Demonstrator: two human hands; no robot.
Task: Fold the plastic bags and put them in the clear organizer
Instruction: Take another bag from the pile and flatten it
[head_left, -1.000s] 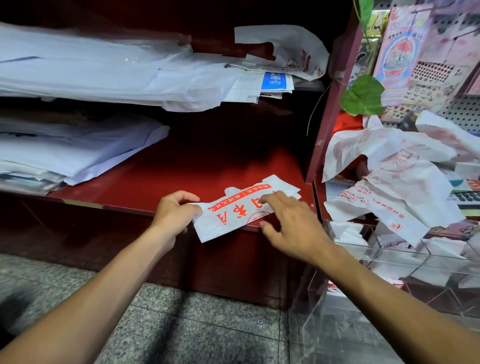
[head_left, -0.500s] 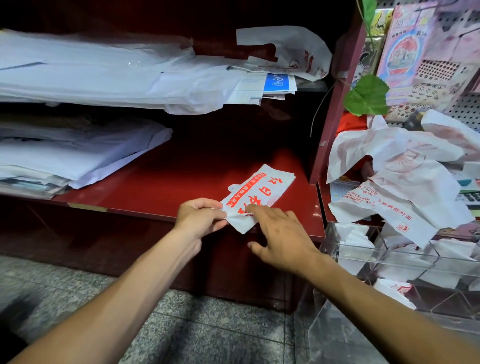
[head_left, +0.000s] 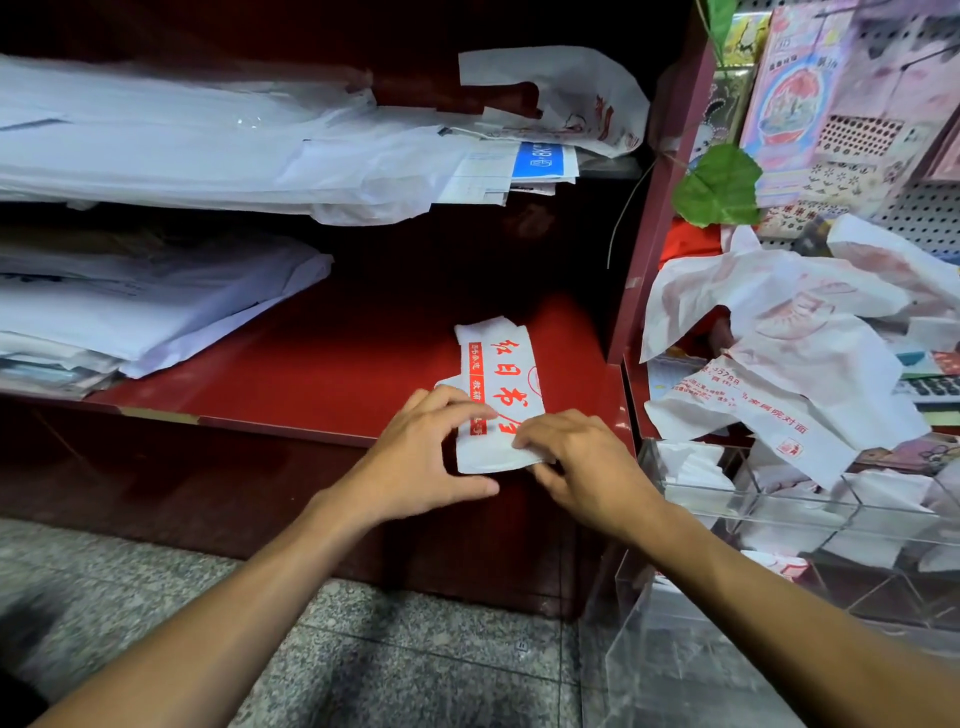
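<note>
Fingers of my left hand (head_left: 421, 457) and right hand (head_left: 576, 462) pinch the folded plastic bag's (head_left: 498, 395) near end, frame centre, on the red shelf (head_left: 311, 374). Risk: slick film springs open if grip loosens. Clear organizer (head_left: 779, 509) waits lower right.

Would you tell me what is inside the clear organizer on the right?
The clear organizer holds several folded white plastic bags in its compartments. Loose crumpled bags heaped above cover its back part, so what lies there cannot be seen.

Both hands, left (head_left: 426, 457) and right (head_left: 582, 462), apparently pinch with curled fingers.
</note>
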